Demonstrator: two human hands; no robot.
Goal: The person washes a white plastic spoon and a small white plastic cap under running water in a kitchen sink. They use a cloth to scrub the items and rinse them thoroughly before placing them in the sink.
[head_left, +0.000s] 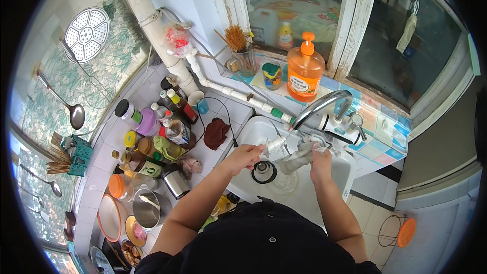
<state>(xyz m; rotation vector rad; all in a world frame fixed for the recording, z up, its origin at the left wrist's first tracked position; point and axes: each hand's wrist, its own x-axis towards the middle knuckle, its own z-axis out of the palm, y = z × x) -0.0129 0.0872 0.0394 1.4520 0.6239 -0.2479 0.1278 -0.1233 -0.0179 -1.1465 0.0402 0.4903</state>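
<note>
Both my hands are over the white sink [341,177]. My left hand [246,158] is closed in a pinch at the end of a small white, partly clear piece [275,145] whose kind I cannot make out. My right hand [320,162] is wrapped round a wet, greyish-white cloth [297,160] that stretches toward the middle of the sink. Below the hands, a black-rimmed round part [264,172] sits near a clear round glass piece [285,186]. The curved chrome faucet [324,102] arches over the sink's far side.
An orange pump bottle [305,73] and a patterned cup [272,77] stand on the tiled ledge behind. Left of the sink, the counter holds a brown cloth [216,134], a steel thermos-like cup [175,181], several bottles and a metal pot [148,208].
</note>
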